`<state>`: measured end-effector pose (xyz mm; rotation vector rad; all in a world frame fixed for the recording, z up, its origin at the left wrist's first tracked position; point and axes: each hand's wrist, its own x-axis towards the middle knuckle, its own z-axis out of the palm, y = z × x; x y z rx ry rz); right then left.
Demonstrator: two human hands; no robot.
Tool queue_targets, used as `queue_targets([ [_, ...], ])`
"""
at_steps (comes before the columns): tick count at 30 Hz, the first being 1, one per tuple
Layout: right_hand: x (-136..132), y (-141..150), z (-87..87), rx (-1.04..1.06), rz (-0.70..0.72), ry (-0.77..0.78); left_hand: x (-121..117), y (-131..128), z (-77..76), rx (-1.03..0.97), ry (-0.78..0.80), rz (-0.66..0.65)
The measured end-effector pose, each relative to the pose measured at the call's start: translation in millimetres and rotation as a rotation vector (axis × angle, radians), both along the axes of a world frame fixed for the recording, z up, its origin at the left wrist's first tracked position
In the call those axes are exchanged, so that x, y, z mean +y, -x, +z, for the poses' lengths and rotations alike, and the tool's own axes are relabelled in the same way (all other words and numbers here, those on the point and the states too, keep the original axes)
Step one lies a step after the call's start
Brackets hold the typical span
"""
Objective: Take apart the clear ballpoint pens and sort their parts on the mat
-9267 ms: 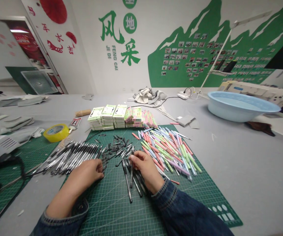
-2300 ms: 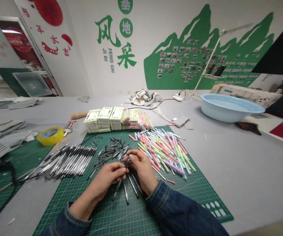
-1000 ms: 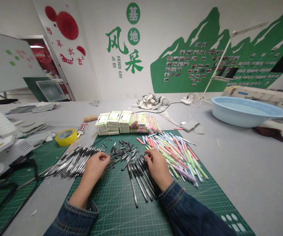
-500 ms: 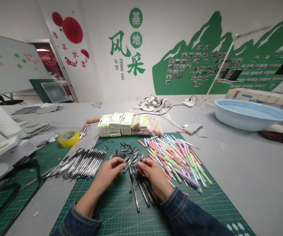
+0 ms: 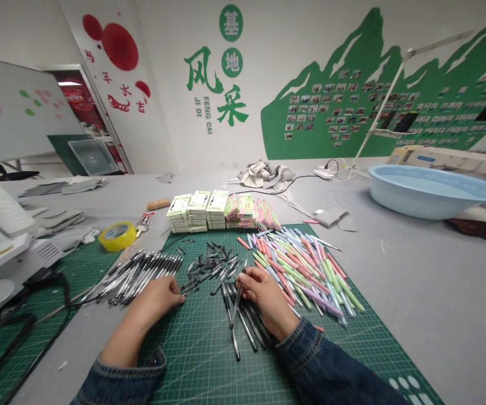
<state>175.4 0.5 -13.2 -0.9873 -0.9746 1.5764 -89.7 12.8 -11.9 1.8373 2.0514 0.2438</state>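
My right hand (image 5: pixel 267 301) is closed on a pen (image 5: pixel 235 310), which slants down toward me with its tip end near my fingertips. Beneath it several clear-barrelled pens with black ends (image 5: pixel 249 332) lie on the green cutting mat (image 5: pixel 209 365). My left hand (image 5: pixel 152 304) hovers lower left, thumb and fingers pressed together beside some black pen caps (image 5: pixel 190 287); what it pinches, if anything, is hidden. Behind both hands spreads a loose heap of black caps (image 5: pixel 213 259). A row of clear pens (image 5: pixel 142 275) lies just beyond my left hand.
Pastel pens (image 5: pixel 306 264) are piled on the right of the mat. Stacked small boxes (image 5: pixel 201 211) stand at its far edge. Yellow tape (image 5: pixel 117 236) lies left, near a white machine (image 5: pixel 2 270). A blue basin (image 5: pixel 428 194) sits at the back right.
My left hand has moved away from my right hand, leftward and slightly toward me, to the edge of the caps. My right hand stays in place with the pen.
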Motion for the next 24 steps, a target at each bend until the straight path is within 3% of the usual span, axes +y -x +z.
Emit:
queue_targets([
  [4, -1.5, 0.0, 1.7, -0.001, 0.009, 0.007, -0.4, 3.1, 3.0, -0.004, -0.009, 0.014],
  [7, -4.0, 1.5, 4.6, 0.022, 0.058, 0.010, -1.7, 2.4, 15.2, -0.160, -0.044, 0.058],
  [12, -12.0, 8.2, 6.4, 0.017, 0.256, -0.030, -6.3, -24.3, 30.4, -0.970, -0.089, 0.153],
  [15, -16.1, 10.7, 6.4, -0.036, 0.308, -0.088, -8.7, -44.1, 30.3, -1.278, -0.060, 0.152],
  [19, -17.5, 10.5, 7.3, -0.094, 0.298, -0.150, -10.0, -59.4, 25.3, -1.398, -0.080, 0.191],
  [24, -17.0, 12.4, 4.5, -0.079, 0.302, -0.109, -12.7, -72.6, 20.5, -1.384, -0.068, 0.168],
])
